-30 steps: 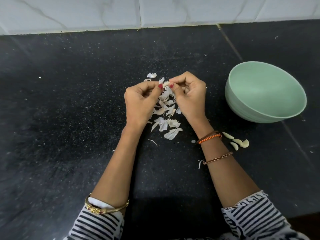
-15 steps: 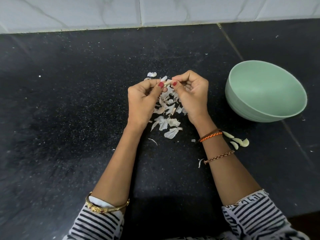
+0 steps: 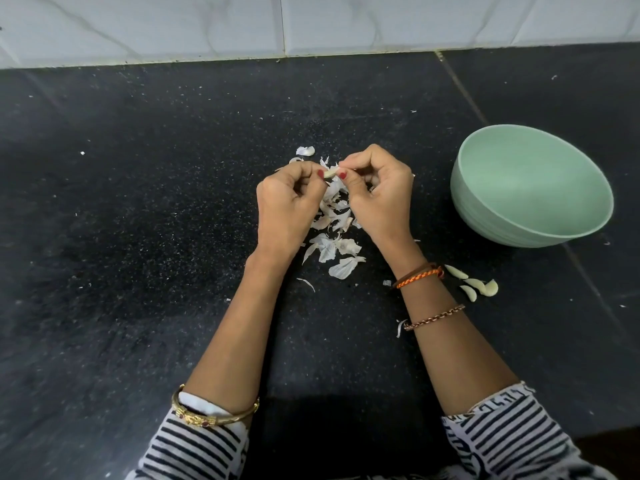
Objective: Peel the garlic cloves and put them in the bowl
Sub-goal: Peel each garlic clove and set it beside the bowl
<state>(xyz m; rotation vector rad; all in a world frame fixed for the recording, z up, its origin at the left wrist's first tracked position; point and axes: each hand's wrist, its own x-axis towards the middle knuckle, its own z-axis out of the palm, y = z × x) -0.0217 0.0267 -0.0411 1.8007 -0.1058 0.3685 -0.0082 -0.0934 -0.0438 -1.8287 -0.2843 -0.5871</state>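
Observation:
A small pale garlic clove (image 3: 330, 173) is pinched between the fingertips of both hands above the black counter. My left hand (image 3: 287, 206) holds its left end, and my right hand (image 3: 379, 195) holds its right end with curled fingers. Under the hands lies a heap of white garlic skins (image 3: 337, 233). A mint green bowl (image 3: 533, 233) stands to the right, and I see nothing inside it. Several peeled cloves (image 3: 476, 285) lie on the counter by my right wrist, in front of the bowl.
The black speckled counter (image 3: 138, 220) ends at a white tiled wall (image 3: 311, 26) at the back. Loose skin scraps (image 3: 306, 284) lie near my forearms. A seam (image 3: 464, 88) runs diagonally across the counter toward the bowl.
Both hands have stayed over the skin heap, working the clove. More of the bare clove now shows between the fingertips.

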